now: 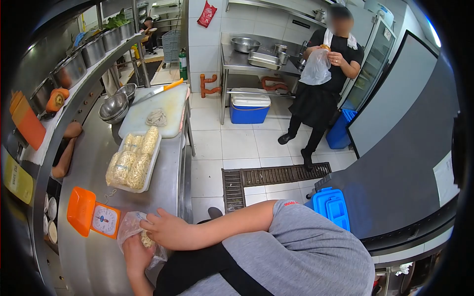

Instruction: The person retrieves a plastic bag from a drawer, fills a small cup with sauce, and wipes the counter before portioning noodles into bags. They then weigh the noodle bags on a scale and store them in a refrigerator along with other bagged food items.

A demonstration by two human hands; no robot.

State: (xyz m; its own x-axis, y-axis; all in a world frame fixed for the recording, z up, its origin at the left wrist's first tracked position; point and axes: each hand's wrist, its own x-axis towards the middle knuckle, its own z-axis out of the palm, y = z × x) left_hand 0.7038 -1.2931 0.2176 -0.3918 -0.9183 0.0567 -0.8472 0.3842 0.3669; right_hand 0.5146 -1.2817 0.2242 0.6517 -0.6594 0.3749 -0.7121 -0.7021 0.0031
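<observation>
Beside the orange scale (104, 220) on the bench (94, 182), the left hand (138, 254), fingers partly hidden, holds the noodle bag (131, 225); the right hand (160, 229), half-curled, touches it.

The right hand (162, 231) and left hand (138, 253) partly hide the plastic bag (129, 223), and the dial (105, 220) has illegibly small figures.
</observation>
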